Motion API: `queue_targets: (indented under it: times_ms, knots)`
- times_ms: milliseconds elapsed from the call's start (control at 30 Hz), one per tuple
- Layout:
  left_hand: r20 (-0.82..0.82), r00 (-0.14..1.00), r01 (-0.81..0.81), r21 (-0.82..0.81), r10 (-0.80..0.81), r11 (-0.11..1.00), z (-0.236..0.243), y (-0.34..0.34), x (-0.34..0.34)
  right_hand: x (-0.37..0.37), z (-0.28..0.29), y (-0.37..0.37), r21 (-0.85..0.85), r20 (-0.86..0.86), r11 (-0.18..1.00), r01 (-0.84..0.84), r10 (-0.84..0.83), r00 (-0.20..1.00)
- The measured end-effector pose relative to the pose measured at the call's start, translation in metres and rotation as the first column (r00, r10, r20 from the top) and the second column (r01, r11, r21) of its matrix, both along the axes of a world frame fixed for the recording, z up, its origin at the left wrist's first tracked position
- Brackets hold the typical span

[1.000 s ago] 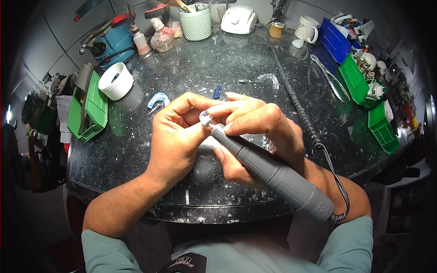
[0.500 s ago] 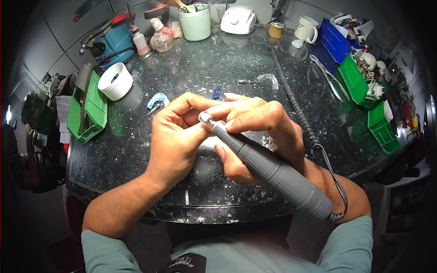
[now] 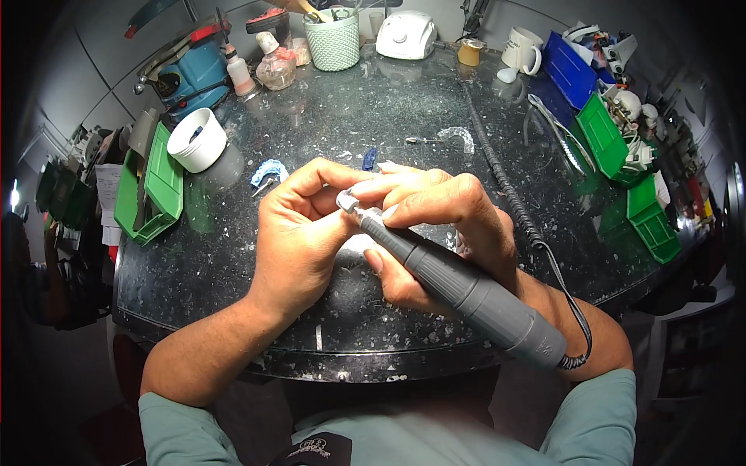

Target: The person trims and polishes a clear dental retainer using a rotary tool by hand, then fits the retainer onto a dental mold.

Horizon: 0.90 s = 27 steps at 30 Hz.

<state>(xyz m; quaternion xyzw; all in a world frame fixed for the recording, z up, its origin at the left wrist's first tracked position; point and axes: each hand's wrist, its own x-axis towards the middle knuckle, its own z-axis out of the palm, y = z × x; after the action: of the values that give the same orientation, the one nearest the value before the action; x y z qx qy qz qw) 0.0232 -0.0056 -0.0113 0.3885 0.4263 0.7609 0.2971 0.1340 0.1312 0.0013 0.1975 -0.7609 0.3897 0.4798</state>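
My right hand [image 3: 443,225] grips a long grey rotary handpiece [image 3: 458,283] like a pen, its metal tip [image 3: 347,202] pointing up-left between my fingers. A coiled black cord [image 3: 505,186] runs from its rear end across the table. My left hand [image 3: 299,233] is curled around a small pale piece held right at the tool's tip; the piece is almost wholly hidden by my fingers. Both hands hover over the near middle of the dark speckled round table [image 3: 233,279].
A white tub [image 3: 197,140] and green bins [image 3: 151,186] sit at the left. Small blue pieces [image 3: 268,171] lie beyond my hands. A mint basket [image 3: 332,40], white control box [image 3: 406,35], mug [image 3: 522,50], and blue and green bins [image 3: 602,136] line the back and right.
The handpiece tip has shifted slightly down and to the left against the piece in my left hand. Both hands stay in the same spot.
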Motion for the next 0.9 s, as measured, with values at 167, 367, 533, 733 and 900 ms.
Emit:
queue_targets:
  times_ms: [167,367,533,733,900]
  knots:
    - [-0.041,0.999,0.004,-0.010,-0.005,1.000,-0.0014,-0.0011,-0.0016,0.0002,-0.0005,0.0012,-0.011,0.022,1.000,-0.028,0.028,0.999]
    - [-0.003,1.000,0.000,-0.038,-0.001,0.999,0.0010,-0.0009,-0.0002,0.0008,-0.0012,0.0019,-0.036,0.034,0.998,-0.054,0.055,0.998]
    - [-0.031,1.000,-0.003,-0.029,0.002,1.000,-0.0004,-0.0010,-0.0009,-0.0004,-0.0014,0.0019,-0.023,0.017,0.998,-0.055,0.055,0.998]
    - [-0.044,0.999,-0.010,-0.039,0.008,0.999,-0.0005,-0.0016,-0.0014,-0.0005,-0.0009,0.0039,0.026,0.016,0.997,-0.073,0.072,0.997]
    - [-0.028,1.000,-0.007,-0.031,0.006,0.999,-0.0008,-0.0012,-0.0009,-0.0003,0.0003,0.0032,0.016,0.031,0.998,-0.054,0.053,0.998]
